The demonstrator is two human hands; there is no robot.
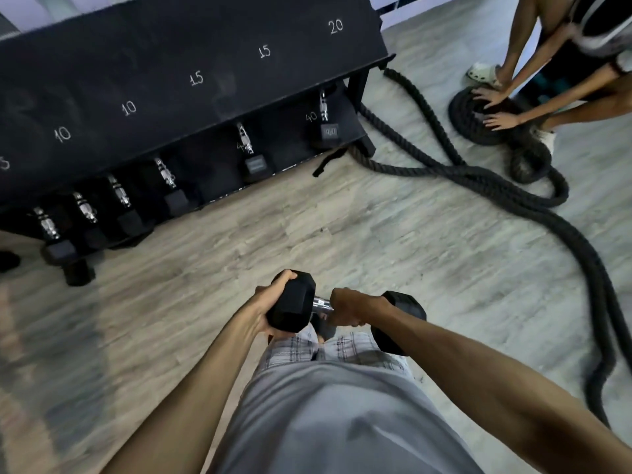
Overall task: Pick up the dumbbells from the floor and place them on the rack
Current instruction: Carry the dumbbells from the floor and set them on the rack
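Observation:
I hold one black hex dumbbell off the floor in front of my waist. My left hand cups its left head from the side and underneath. My right hand is closed around the chrome handle, with the right head showing past my wrist. The black rack stands at the upper left, its top shelf bare and marked 10, 15 and 20. Several dumbbells sit on its lower shelf.
A thick black battle rope snakes over the wooden floor on the right, from the rack's foot toward my right side. Another person crouches at the upper right, both hands on a coil of rope.

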